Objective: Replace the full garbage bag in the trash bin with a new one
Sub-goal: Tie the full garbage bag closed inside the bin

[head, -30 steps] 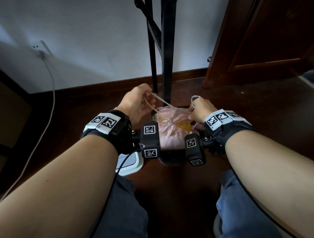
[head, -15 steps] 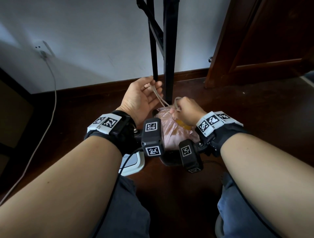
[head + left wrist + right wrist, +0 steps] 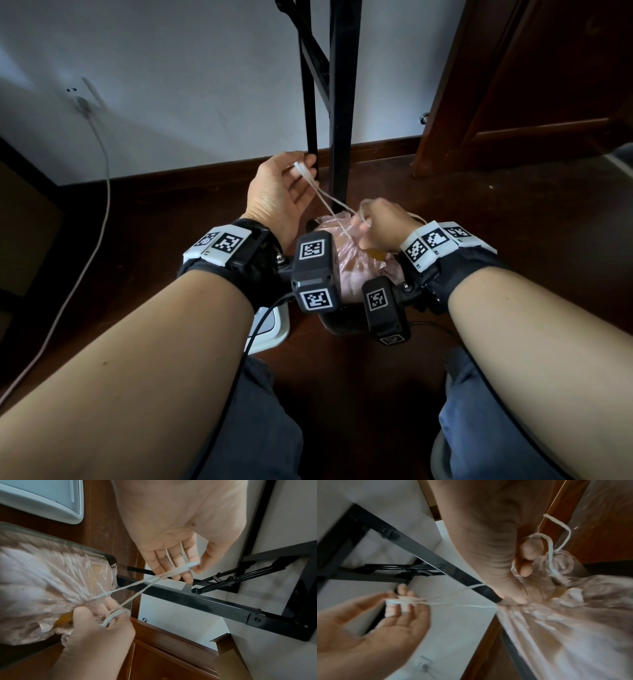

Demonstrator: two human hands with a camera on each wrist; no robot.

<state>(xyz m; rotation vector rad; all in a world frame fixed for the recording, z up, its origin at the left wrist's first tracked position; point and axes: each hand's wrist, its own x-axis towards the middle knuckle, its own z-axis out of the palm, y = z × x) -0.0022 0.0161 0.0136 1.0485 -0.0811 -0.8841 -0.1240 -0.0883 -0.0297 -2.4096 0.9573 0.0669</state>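
Left hand (image 3: 279, 195): fingers loosely spread — white drawstring (image 3: 327, 198) looped over fingertips.
Right hand (image 3: 383, 226): clenched on second drawstring loop (image 3: 115, 616) — at pink garbage bag (image 3: 356, 270).

The left hand (image 3: 281, 195) is raised with the palm open toward the camera, and a white drawstring loop (image 3: 303, 170) hangs over its fingertips. Two strands run down from it to the gathered top of the pink garbage bag (image 3: 356, 263). The right hand (image 3: 383, 228) is curled on the bag top, with another loop around its fingers. The bag sits in a dark trash bin (image 3: 342, 322) on the brown floor (image 3: 513, 212), near black metal legs (image 3: 339, 102).
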